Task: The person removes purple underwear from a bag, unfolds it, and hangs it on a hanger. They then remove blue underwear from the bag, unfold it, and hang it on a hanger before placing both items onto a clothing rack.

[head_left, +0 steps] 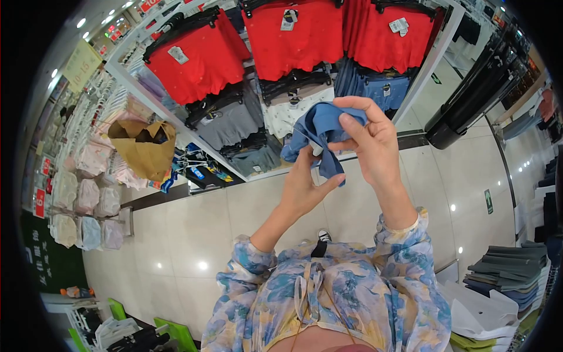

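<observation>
Right at the near edge, a loose floral top [352,287] in blue, white and yellow covers the person's body and upper arms, with a dark shoe [324,235] showing just beyond its hem on the pale tiled floor [193,234]. At the near right, folded dark garments [507,267] lie in a stack beside a white item [478,311]; at the near left are bright green panels [173,334] and some white hangers [111,328].

Farther out, in the middle, both hands are raised over the floor and clamped on one bunched blue garment [324,120]. The left hand [302,188] grips its lower part, the thumb against a hanging fold and the fingers by a small white patch, perhaps a label. The right hand [375,138] pinches the upper right edge between thumb and fingers. The hands are close to each other, with the cloth between them.

To the left, an open brown paper bag [143,152] is near a display of pale packaged items [88,196]. On the right, a green floor sign [488,201] is set in the tiles, and tall black cylinders [469,105] lean past the rack's end.

Beyond the hands, a white-framed rack [431,58] carries red garments [293,41] with tags along its top row; under them hang grey garments [226,126] at left, a white patterned garment [296,111] in the middle and blue clothes [384,91] at right.
</observation>
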Demonstrator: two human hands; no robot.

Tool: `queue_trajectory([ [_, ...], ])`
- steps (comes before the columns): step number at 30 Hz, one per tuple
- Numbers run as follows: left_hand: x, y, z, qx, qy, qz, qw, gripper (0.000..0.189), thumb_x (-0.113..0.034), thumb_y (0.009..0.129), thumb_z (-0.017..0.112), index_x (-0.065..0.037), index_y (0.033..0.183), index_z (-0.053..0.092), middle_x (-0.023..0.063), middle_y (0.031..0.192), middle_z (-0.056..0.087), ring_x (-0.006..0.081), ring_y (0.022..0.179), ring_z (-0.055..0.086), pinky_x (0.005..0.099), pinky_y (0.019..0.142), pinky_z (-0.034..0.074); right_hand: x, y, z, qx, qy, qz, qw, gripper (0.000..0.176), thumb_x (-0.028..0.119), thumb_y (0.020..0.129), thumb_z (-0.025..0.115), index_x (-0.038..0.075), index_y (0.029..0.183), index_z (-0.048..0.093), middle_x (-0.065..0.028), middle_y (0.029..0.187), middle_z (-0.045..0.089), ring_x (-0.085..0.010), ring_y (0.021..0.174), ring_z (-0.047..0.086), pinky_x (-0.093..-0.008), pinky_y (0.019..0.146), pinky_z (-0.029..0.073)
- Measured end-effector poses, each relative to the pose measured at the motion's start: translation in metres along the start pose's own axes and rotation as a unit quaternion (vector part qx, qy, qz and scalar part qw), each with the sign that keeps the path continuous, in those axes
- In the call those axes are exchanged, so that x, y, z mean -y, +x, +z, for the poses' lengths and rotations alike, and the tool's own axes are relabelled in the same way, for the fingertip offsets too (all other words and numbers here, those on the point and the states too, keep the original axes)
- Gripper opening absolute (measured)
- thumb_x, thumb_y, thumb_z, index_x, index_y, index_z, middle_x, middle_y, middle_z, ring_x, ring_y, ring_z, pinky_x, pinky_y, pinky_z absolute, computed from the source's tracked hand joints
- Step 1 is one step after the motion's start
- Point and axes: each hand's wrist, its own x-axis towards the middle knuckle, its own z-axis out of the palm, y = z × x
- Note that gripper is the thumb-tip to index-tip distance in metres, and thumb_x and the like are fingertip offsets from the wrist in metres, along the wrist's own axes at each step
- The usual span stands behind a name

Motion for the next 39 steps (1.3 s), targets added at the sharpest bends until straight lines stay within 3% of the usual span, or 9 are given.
queue_trajectory([
  [10,0.009,-0.002,-0.011,0.091,-0.018,-0.088,0.992,0.017,-0.009,0.090,0.050,0.002,0.102,0.055,0.0117,0.077,0.061,0.0215,0.065,0.060,0.0331,0.061,0.046,-0.010,0.004,0.001,0.080,-0.069,-0.008,0.994,0.036,0.003,0.091,0.056,0.002,0.126,0.047,-0.0117,0.121,0.055,-0.0176,0.109,0.057,-0.0313,0.087,0.052],
  [12,-0.001,-0.002,-0.009,0.032,-0.220,-0.140,0.965,0.018,-0.005,0.091,0.045,0.004,0.100,0.058,0.0061,0.074,0.059,0.0110,0.065,0.054,0.0277,0.059,0.044,-0.019,0.003,-0.004,0.109,-0.084,-0.002,0.990,0.044,0.001,0.090,0.057,0.003,0.131,0.043,-0.0129,0.126,0.053,-0.0196,0.115,0.055,-0.0333,0.093,0.048],
  [15,0.015,0.004,-0.007,-0.012,-0.274,-0.089,0.958,0.027,-0.003,0.091,0.043,0.002,0.112,0.059,-0.0019,0.088,0.061,0.0031,0.071,0.051,0.0184,0.060,0.040,-0.025,-0.011,-0.006,0.168,-0.261,0.092,0.946,0.071,0.008,0.083,0.066,0.009,0.143,0.028,-0.0184,0.136,0.046,-0.0251,0.132,0.038,-0.0402,0.108,0.029],
  [18,0.000,0.004,-0.017,0.013,-0.170,-0.085,0.982,0.027,-0.001,0.091,0.043,0.000,0.113,0.060,-0.0039,0.083,0.058,0.0018,0.071,0.046,0.0172,0.061,0.039,-0.033,-0.022,-0.006,0.167,-0.402,-0.011,0.900,0.079,0.023,0.079,0.072,0.009,0.142,0.027,-0.0208,0.131,0.048,-0.0348,0.125,0.045,-0.0411,0.103,0.035],
  [22,-0.013,0.004,-0.022,0.047,-0.004,-0.067,0.997,0.018,0.000,0.088,0.057,0.001,0.106,0.063,-0.0066,0.073,0.056,0.0010,0.069,0.044,0.0183,0.059,0.039,-0.041,-0.027,-0.008,0.118,-0.392,-0.046,0.911,0.062,0.008,0.083,0.060,0.005,0.139,0.034,-0.0192,0.131,0.049,-0.0351,0.124,0.045,-0.0398,0.102,0.036],
  [30,-0.013,0.013,-0.036,0.012,-0.141,-0.094,0.985,0.017,-0.008,0.087,0.063,0.002,0.101,0.062,0.0008,0.084,0.066,0.0073,0.075,0.057,0.0224,0.068,0.047,-0.038,-0.026,-0.027,0.067,-0.420,-0.017,0.905,0.038,-0.003,0.084,0.047,-0.001,0.121,0.053,-0.0148,0.113,0.062,-0.0306,0.104,0.060,-0.0358,0.091,0.045],
  [32,-0.015,0.017,-0.049,-0.006,-0.484,-0.275,0.831,0.026,-0.010,0.092,0.054,0.002,0.115,0.056,0.0057,0.101,0.065,0.0146,0.090,0.063,0.0272,0.079,0.052,-0.039,-0.026,-0.041,0.058,-0.456,0.027,0.888,0.035,-0.003,0.085,0.048,-0.001,0.119,0.055,-0.0118,0.111,0.063,-0.0279,0.101,0.062,-0.0347,0.088,0.046],
  [36,-0.007,0.017,-0.064,0.022,-0.596,-0.251,0.762,0.035,-0.012,0.092,0.045,0.001,0.124,0.047,0.0111,0.116,0.059,0.0209,0.105,0.060,0.0344,0.090,0.050,-0.041,-0.031,-0.051,0.081,-0.092,0.118,0.985,0.023,0.000,0.091,0.047,0.000,0.113,0.055,-0.0045,0.105,0.063,-0.0139,0.098,0.061,-0.0268,0.081,0.049],
  [39,-0.006,0.013,-0.064,0.038,-0.606,-0.269,0.747,0.036,-0.012,0.091,0.046,0.000,0.125,0.046,0.0109,0.115,0.059,0.0203,0.104,0.060,0.0343,0.090,0.049,-0.043,-0.036,-0.047,0.067,0.144,0.181,0.971,0.019,0.001,0.092,0.047,0.001,0.110,0.054,-0.0048,0.103,0.062,-0.0104,0.096,0.061,-0.0237,0.081,0.049],
])
